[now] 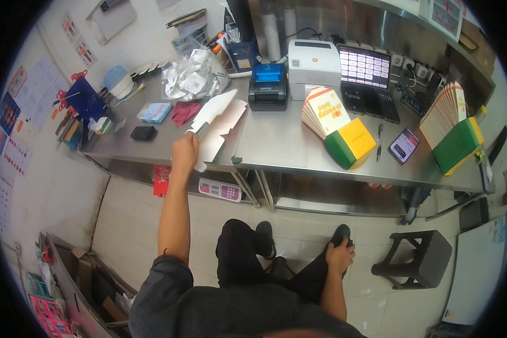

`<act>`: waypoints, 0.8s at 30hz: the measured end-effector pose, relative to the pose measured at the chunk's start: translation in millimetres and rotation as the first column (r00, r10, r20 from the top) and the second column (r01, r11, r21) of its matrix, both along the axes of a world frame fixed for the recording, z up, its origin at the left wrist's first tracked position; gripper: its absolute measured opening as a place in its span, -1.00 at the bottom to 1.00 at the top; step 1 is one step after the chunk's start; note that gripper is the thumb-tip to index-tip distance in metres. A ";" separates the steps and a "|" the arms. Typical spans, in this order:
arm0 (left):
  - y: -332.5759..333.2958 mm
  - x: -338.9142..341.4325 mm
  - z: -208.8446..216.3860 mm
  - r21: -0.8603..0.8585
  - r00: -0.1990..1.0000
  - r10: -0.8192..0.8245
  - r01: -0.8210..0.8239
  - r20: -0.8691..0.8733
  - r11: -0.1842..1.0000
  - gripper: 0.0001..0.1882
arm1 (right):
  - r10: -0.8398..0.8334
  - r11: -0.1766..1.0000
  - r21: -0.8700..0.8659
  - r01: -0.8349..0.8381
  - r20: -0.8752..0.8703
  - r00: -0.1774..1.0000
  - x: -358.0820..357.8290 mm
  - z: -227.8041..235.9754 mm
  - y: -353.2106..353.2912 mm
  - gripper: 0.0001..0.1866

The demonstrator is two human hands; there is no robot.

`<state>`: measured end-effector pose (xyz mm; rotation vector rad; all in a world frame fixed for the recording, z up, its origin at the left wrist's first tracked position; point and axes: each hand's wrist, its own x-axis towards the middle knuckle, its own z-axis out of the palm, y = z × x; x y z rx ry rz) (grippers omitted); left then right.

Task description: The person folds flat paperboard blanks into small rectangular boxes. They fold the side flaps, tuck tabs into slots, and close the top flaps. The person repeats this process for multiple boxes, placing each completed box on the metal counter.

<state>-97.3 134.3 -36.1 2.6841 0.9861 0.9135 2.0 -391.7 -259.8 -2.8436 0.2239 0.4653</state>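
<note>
My left hand (184, 152) reaches out to the steel table, its fingers closed on the edge of a white folded cardboard box blank (209, 133) with cut flaps. The card tilts up over the table's front edge, and a little green shows by my fingers. My right hand (339, 257) rests on my right knee with its fingers apart and nothing in it. To the right on the table, a stack of printed cartons (326, 111) leans out of a green and yellow box (351, 143). A second green and yellow box (457, 146) farther right holds similar cartons.
A black label printer (268, 90), a white printer (314, 63) and a laptop (365, 67) stand along the back. A pen (379, 142) and phone (404, 146) lie near the front. Left are a plastic bag (195, 76) and red cloth (183, 113). A stool (416, 260) stands right.
</note>
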 end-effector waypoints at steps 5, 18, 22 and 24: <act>10.8 -12.5 13.7 0.059 0.954 0.116 -0.137 0.276 0.989 -0.78 | 0.023 1.000 -0.004 -0.023 0.033 0.999 -1.0 -1.0 0.0 -0.23; 5.9 -23.2 1.8 -0.273 0.993 0.068 -0.039 0.096 0.961 -0.78 | 0.041 0.999 0.012 -0.041 0.017 0.999 -1.2 -7.3 0.1 -0.24; -1.4 -21.8 -0.2 -0.215 0.992 0.107 -0.092 0.060 0.972 -0.79 | 0.040 0.999 0.011 -0.041 0.035 0.999 -3.8 -6.7 -1.6 -0.24; -3.6 -20.9 -3.7 -0.179 0.991 0.102 -0.084 0.092 0.980 -0.79 | 0.033 0.999 0.005 -0.033 0.043 0.999 -4.4 -5.4 -0.9 -0.24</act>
